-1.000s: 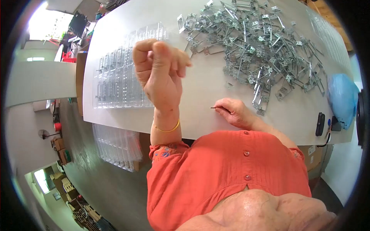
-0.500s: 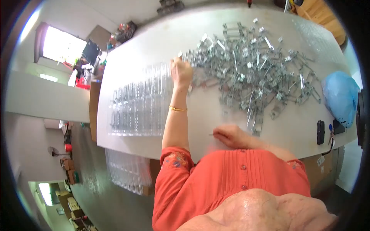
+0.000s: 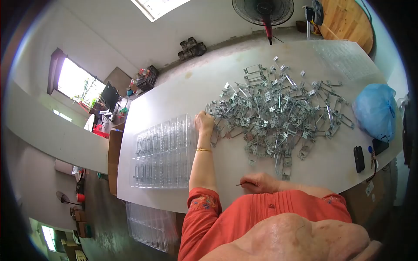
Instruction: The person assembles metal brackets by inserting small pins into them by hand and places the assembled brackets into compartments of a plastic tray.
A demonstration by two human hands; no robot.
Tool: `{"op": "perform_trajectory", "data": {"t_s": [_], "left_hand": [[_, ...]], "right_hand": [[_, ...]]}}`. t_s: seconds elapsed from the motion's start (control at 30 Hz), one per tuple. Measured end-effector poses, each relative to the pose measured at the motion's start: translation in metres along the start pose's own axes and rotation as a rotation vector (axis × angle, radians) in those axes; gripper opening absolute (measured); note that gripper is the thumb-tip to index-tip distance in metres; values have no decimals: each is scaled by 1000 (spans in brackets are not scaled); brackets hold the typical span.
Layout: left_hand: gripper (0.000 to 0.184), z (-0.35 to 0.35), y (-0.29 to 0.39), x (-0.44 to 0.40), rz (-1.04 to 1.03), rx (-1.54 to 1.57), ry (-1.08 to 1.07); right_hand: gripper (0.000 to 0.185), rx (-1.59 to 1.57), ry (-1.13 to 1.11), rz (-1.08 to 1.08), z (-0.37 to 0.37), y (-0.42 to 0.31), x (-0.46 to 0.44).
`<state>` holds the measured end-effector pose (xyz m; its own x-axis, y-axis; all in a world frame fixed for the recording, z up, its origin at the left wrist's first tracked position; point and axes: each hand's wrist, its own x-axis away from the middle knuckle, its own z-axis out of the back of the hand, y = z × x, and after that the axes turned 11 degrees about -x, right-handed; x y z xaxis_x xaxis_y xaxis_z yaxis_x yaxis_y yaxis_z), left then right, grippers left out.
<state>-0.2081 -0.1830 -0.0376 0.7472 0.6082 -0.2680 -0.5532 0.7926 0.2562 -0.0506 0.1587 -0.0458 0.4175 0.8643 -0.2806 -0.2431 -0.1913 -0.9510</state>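
My left hand [image 3: 204,122], with a gold bangle at the wrist, is closed at the left edge of a heap of metal brackets [image 3: 278,113]; what its fingers hold, if anything, is too small to make out. Just left of that hand lies a clear plastic tray [image 3: 162,152] with metal parts in its slots. My right hand [image 3: 257,182] rests near the front edge of the table [image 3: 235,163], closed on a thin dark rod [image 3: 244,184] that sticks out to the left.
A blue plastic bag [image 3: 375,111] stands at the table's right side, with a black case [image 3: 359,159] and a small tool [image 3: 372,158] before it. Clear sheets [image 3: 346,60] lie at the back right. More clear trays [image 3: 152,226] are below the front left edge. A fan [image 3: 264,12] stands behind.
My left hand has gone from raised over the tray to the heap's left edge, and its fingers have come down there. My right hand keeps the rod. The head view has tilted up.
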Motion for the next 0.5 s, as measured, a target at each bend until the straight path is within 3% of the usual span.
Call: {"op": "perform_trajectory", "data": {"t_s": [0.1,0.2,0.3,0.4,0.5], "left_hand": [[27,10,9,7,-1,44,31],[22,24,20,21,-33,117,193],[19,62,39,43,-13,369,70],[19,78,42,65,-28,1080,-313],[18,101,39,101,-41,1429,-649]], "right_hand": [[13,15,16,22,-2,3,0],[13,10,8,11,-1,1,0],[14,1,13,-3,-1,-3,0],[14,60,21,2,-2,0,1],[13,36,8,-8,0,-3,1]]}}
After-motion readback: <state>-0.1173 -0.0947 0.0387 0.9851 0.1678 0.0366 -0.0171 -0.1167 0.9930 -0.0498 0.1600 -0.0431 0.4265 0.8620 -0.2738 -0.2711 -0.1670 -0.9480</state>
